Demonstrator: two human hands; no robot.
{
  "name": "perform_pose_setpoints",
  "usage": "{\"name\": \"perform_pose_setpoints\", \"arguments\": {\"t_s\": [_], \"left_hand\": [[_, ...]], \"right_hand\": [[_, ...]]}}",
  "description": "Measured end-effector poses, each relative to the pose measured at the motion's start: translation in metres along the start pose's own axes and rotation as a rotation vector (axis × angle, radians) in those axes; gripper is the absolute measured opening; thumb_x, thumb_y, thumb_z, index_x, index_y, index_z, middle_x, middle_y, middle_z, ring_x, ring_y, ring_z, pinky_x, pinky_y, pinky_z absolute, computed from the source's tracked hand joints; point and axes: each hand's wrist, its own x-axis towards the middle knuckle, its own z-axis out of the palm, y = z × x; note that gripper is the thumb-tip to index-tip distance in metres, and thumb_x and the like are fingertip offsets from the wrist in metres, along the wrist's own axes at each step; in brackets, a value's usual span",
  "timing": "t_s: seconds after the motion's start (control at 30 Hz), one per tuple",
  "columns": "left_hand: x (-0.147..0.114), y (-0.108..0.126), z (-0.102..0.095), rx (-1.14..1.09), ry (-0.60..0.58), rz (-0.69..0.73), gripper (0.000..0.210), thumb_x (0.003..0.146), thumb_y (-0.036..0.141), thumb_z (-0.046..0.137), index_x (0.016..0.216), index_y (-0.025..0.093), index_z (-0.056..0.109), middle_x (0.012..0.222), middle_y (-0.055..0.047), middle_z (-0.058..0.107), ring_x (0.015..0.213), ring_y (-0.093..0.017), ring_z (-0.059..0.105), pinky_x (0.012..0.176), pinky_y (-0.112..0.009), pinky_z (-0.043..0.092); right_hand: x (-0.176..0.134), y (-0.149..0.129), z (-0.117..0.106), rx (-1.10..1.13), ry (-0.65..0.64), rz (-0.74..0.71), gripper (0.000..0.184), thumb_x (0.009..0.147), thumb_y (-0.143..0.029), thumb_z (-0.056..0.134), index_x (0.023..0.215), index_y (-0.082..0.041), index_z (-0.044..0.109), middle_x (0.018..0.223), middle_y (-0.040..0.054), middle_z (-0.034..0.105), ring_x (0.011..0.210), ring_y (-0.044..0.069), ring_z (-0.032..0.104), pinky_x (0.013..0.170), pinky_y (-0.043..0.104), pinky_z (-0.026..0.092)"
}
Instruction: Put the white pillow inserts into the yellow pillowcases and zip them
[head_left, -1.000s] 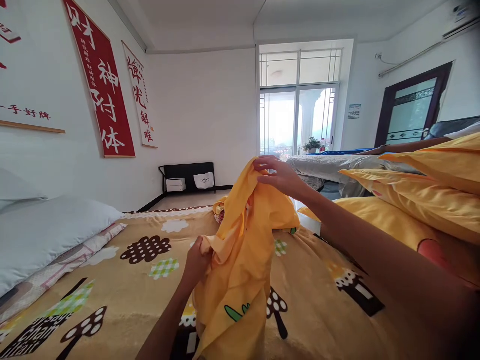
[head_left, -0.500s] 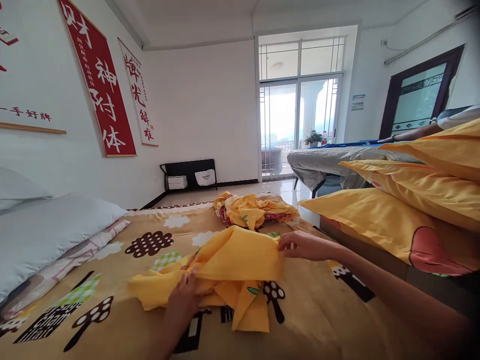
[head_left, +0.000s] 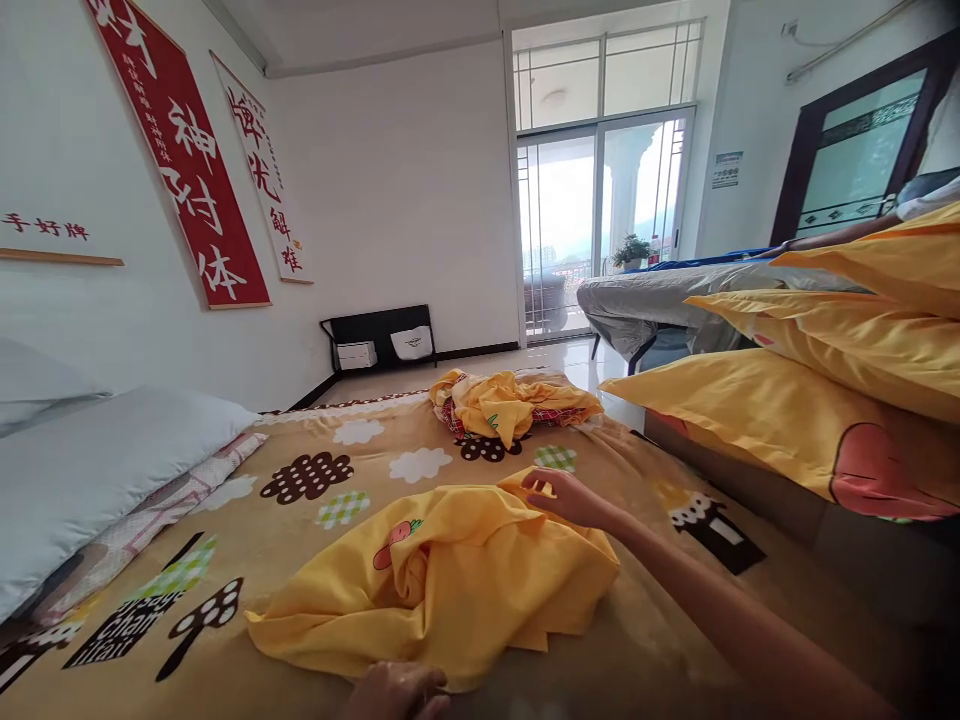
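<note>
A crumpled yellow pillowcase (head_left: 480, 570) with a printed carrot lies spread on a tan patterned bedsheet (head_left: 217, 520). At its far right edge, my right hand (head_left: 570, 500) pinches the fabric between thumb and fingers. My left hand (head_left: 397, 690), partly cut off by the bottom of the view, has its fingers curled on the pillowcase's near edge. Beyond it, a bunched heap of yellow and red-checked cloth (head_left: 510, 405) rests near the bed's far edge.
Stuffed yellow pillows (head_left: 757, 415) are stacked on the right. White pillows (head_left: 127, 470) lie at left. Behind the stack, another person's arm (head_left: 832, 238) reaches over a plastic-covered table (head_left: 675, 290). A low black rack (head_left: 382, 335) stands by the wall.
The pillowcase has been opened out wider and lies flatter. My left hand has drawn toward me to its near edge; my right hand has shifted slightly left along the far edge.
</note>
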Motion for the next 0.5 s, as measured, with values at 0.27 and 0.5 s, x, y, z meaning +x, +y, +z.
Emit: {"name": "perform_pose_setpoints", "arguments": {"t_s": [0.27,0.5], "left_hand": [[0.031,-0.017,-0.042,-0.039,0.567,-0.226,0.028,0.087,0.043,0.047,0.087,0.021,0.064,0.087,-0.007,0.067,0.085,-0.020,0.063,0.080,-0.030,0.050],[0.067,-0.008,-0.031,0.194,0.238,-0.520,0.037,0.089,0.049,0.040,0.098,0.019,0.060,0.099,-0.010,0.067,0.092,-0.025,0.065,0.075,-0.033,0.046]], "right_hand": [[-0.005,-0.072,0.066,-0.492,-0.001,-0.418,0.026,0.087,-0.024,0.051,0.109,-0.016,0.063,0.112,0.0122,0.063,0.104,0.025,0.055,0.091,0.040,0.042],[-0.009,-0.046,0.097,-0.486,-0.132,-0.374,0.016,0.082,-0.018,0.053,0.083,-0.018,0.068,0.088,0.0097,0.068,0.088,0.022,0.061,0.083,0.035,0.044]]}}
